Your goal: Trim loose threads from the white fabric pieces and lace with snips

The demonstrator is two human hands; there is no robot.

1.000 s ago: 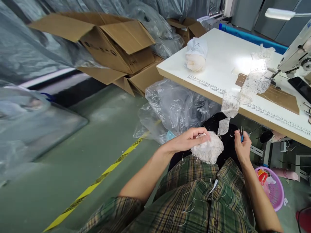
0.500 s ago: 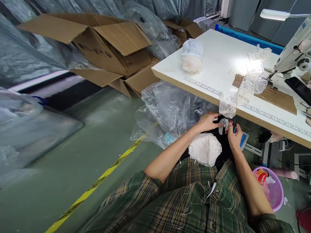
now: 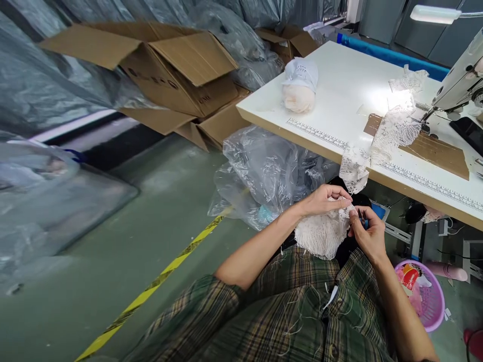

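Above my lap, my left hand [image 3: 329, 199] pinches the upper edge of a white lace piece [image 3: 320, 235]. Close on its right, my right hand [image 3: 368, 230] has thumb and fingers closed at the same edge, with small dark-and-blue snips [image 3: 363, 219] held in it. The lower part of the lace rests on my lap. Over the table edge hangs a separate lace strip [image 3: 353, 173], which runs back to the sewing machine [image 3: 458, 75].
A white table [image 3: 324, 100] bears a wrapped pale bundle [image 3: 300, 85], brown card [image 3: 437, 156] and a phone [image 3: 468, 134]. Plastic bags [image 3: 267, 166] lie below its left edge. Cardboard boxes [image 3: 177, 75] stand behind; a pink basket [image 3: 433, 301] is at right.
Both hands have moved down toward my lap and closer together. The small lace end between them now lies over the white lace piece. The view has shifted slightly.
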